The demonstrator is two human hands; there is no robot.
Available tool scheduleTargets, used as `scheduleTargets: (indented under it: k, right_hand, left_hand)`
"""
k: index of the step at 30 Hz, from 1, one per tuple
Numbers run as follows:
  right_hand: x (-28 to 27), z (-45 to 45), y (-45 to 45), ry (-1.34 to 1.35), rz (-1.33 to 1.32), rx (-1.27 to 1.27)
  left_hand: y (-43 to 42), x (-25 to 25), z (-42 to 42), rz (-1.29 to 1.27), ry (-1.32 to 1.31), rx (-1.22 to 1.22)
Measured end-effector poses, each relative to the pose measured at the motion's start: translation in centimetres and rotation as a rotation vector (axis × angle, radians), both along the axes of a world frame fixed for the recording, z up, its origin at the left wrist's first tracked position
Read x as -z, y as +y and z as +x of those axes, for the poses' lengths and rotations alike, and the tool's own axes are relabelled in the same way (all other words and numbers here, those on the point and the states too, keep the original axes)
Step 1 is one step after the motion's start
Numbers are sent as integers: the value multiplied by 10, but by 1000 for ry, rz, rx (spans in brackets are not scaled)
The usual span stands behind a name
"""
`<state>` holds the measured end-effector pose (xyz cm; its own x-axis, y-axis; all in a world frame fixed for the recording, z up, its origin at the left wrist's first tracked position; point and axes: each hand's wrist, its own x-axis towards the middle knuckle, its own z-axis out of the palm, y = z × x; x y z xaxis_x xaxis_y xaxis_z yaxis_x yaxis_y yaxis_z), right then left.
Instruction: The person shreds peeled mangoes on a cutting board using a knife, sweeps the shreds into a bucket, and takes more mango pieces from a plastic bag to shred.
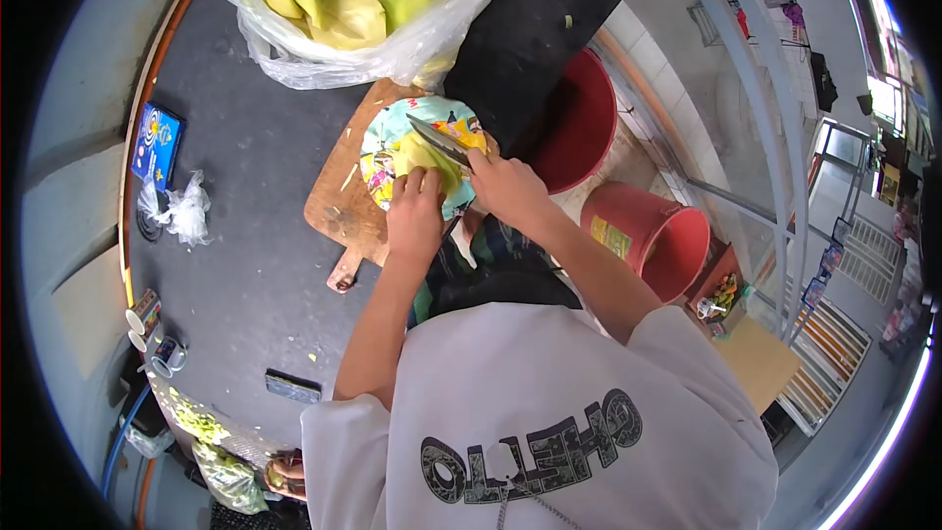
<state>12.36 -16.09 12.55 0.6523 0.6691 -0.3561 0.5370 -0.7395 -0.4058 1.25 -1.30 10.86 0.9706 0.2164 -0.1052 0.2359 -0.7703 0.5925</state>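
Note:
My right hand [505, 191] is closed round the handle of a knife [439, 138], its blade pointing up and left. My left hand [417, 214] grips a pale yellow-green peeled mango piece [417, 152] from below, the blade just above it. Both hands are over a colourful printed plate or bowl [391, 120], and the mango piece covers part of it. The plate overlaps a wooden chopping board [339, 198] with thin shreds on it. Beyond stands an open clear plastic bag [368, 69] full of large peeled mango pieces [348, 20].
A dark table [245, 285] carries a phone [292, 386], a blue box [157, 145], a crumpled plastic bag [186, 211] and cups [167, 357]. Right of it are two red buckets, one upright [589, 128], one tilted [633, 226]. Another person's hand [285, 474] shows lower left.

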Motion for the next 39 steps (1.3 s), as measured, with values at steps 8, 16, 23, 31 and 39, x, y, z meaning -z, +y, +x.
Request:
scheduleTargets:
  k: [8, 16, 23, 31, 39]
  right_hand:
    - [-24, -5, 8, -29, -81, -132]
    - [-11, -3, 8, -68, 42, -237]
    - [-10, -8, 5, -10, 12, -218]
    - [-18, -1, 14, 112, 29, -171]
    - [-20, -8, 18, 181, -19, -101]
  left_hand:
    - [6, -10, 14, -23, 111, 58]
    - [15, -4, 18, -29, 196, 268]
    - [14, -5, 18, 7, 250, 226]
    - [12, 0, 12, 62, 110, 257]
    - [13, -7, 12, -13, 161, 197]
